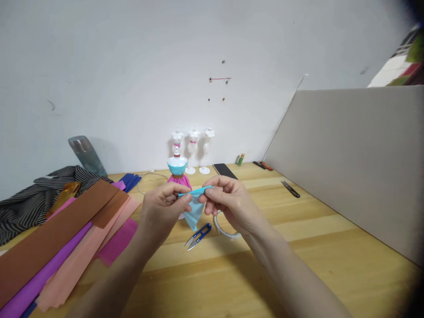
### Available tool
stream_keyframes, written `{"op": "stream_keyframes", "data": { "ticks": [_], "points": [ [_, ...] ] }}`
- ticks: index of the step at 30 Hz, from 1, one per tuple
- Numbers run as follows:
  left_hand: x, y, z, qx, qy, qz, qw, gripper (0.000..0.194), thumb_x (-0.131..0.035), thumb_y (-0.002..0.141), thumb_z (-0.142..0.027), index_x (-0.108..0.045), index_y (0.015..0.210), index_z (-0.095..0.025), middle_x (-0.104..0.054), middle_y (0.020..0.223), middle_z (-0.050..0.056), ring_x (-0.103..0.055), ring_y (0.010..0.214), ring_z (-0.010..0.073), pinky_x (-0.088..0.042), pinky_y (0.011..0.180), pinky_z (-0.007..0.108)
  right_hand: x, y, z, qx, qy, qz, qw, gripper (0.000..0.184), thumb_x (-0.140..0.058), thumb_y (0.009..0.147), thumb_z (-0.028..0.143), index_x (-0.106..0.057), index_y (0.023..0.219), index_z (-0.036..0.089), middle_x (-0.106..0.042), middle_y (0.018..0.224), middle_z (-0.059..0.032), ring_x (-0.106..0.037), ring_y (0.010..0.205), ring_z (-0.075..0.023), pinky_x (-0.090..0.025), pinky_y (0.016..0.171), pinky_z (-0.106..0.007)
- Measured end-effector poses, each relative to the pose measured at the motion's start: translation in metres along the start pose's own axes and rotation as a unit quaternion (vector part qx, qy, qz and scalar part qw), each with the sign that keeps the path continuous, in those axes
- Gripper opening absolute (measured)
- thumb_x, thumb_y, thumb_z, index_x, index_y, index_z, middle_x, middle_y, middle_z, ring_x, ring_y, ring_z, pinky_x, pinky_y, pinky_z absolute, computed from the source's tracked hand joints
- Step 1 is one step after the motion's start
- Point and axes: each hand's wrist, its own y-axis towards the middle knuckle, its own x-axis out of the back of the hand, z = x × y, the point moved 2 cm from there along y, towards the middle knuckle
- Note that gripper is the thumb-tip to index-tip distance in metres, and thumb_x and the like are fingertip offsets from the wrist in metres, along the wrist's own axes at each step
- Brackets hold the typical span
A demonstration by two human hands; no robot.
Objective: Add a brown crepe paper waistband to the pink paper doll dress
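Note:
Between my two hands a small piece of light-blue crepe paper [194, 213] is stretched along its upper edge, its lower part hanging to a point. My left hand [162, 207] pinches one end of that edge, and my right hand [228, 201] pinches the other. Behind my left hand stands a miniature dress form [177, 166] with a light-blue top, a brown waistband and a pink skirt; its base is mostly hidden. Blue thread snips [198, 236] lie on the table below the paper. A roll of white tape [228, 232] is partly covered by my right hand.
Coloured paper strips [66, 229] and striped cloth [33, 194] cover the left side, near a leaning flask [86, 155]. White mini dress forms [193, 148] line the wall beside a phone [224, 170]. Dark snips [290, 189] lie right, before a white panel [357, 163].

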Motion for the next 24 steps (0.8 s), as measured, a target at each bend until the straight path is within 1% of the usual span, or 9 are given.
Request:
{"op": "stream_keyframes", "data": {
  "ticks": [4, 6, 9, 12, 16, 19, 24],
  "points": [
    [0.001, 0.001, 0.000, 0.006, 0.005, 0.006, 1.000, 0.008, -0.072, 0.068, -0.023, -0.073, 0.073, -0.016, -0.067, 0.052, 0.000, -0.063, 0.048, 0.0123, -0.051, 0.049, 0.021, -0.001, 0.000, -0.001, 0.013, 0.007, 0.000, 1.000, 0.027, -0.085, 0.057, 0.032, -0.066, 0.064, 0.015, -0.071, 0.058, -0.0037, -0.064, 0.047, -0.0108, -0.045, 0.042, -0.016],
    [0.002, 0.001, 0.001, -0.016, 0.017, -0.005, 1.000, 0.008, -0.073, 0.068, -0.022, -0.074, 0.074, -0.017, -0.069, 0.056, 0.000, -0.064, 0.051, 0.0126, -0.053, 0.052, 0.021, -0.001, 0.001, -0.002, 0.019, 0.007, -0.007, 1.000, 0.026, -0.085, 0.057, 0.032, -0.066, 0.064, 0.015, -0.070, 0.056, -0.0037, -0.066, 0.051, -0.0128, -0.047, 0.045, -0.017],
    [0.003, 0.000, 0.000, -0.051, 0.027, -0.040, 0.998, 0.007, -0.074, 0.066, -0.021, -0.076, 0.073, -0.018, -0.071, 0.061, 0.001, -0.066, 0.056, 0.0129, -0.055, 0.056, 0.021, -0.002, 0.000, -0.005, 0.038, 0.015, -0.014, 0.999, 0.024, -0.084, 0.059, 0.032, -0.066, 0.065, 0.016, -0.072, 0.059, -0.0043, -0.067, 0.055, -0.0134, -0.050, 0.050, -0.020],
    [0.003, -0.001, -0.001, -0.046, -0.006, -0.056, 0.997, 0.007, -0.075, 0.065, -0.020, -0.076, 0.072, -0.018, -0.072, 0.062, 0.000, -0.067, 0.055, 0.0130, -0.056, 0.055, 0.020, -0.003, 0.000, -0.011, 0.075, 0.022, -0.019, 0.997, 0.021, -0.082, 0.062, 0.031, -0.068, 0.067, 0.016, -0.073, 0.062, -0.0047, -0.066, 0.057, -0.0136, -0.051, 0.055, -0.023],
    [0.003, -0.002, -0.004, -0.011, -0.063, -0.054, 0.997, 0.012, -0.076, 0.066, -0.021, -0.076, 0.077, -0.017, -0.074, 0.063, 0.001, -0.070, 0.057, 0.0141, -0.058, 0.058, 0.021, -0.005, -0.002, -0.016, 0.152, 0.024, -0.038, 0.987, 0.012, -0.078, 0.066, 0.025, -0.068, 0.066, 0.018, -0.071, 0.064, -0.0019, -0.066, 0.060, -0.0141, -0.052, 0.059, -0.026],
    [0.003, -0.002, -0.006, -0.011, -0.076, -0.053, 0.996, 0.011, -0.076, 0.065, -0.020, -0.075, 0.076, -0.016, -0.074, 0.061, 0.002, -0.070, 0.055, 0.0147, -0.057, 0.054, 0.021, -0.006, -0.005, -0.015, 0.204, 0.002, -0.048, 0.978, 0.006, -0.075, 0.068, 0.020, -0.069, 0.066, 0.019, -0.069, 0.067, -0.0008, -0.064, 0.061, -0.0130, -0.050, 0.059, -0.026],
    [0.001, -0.002, -0.009, -0.015, -0.081, -0.059, 0.995, 0.008, -0.075, 0.064, -0.017, -0.073, 0.071, -0.015, -0.071, 0.054, 0.002, -0.067, 0.049, 0.0144, -0.055, 0.049, 0.020, -0.007, -0.008, -0.012, 0.254, -0.036, -0.087, 0.963, 0.004, -0.073, 0.068, 0.017, -0.070, 0.066, 0.020, -0.066, 0.073, -0.0011, -0.062, 0.065, -0.0131, -0.049, 0.060, -0.027]
  ]
}}
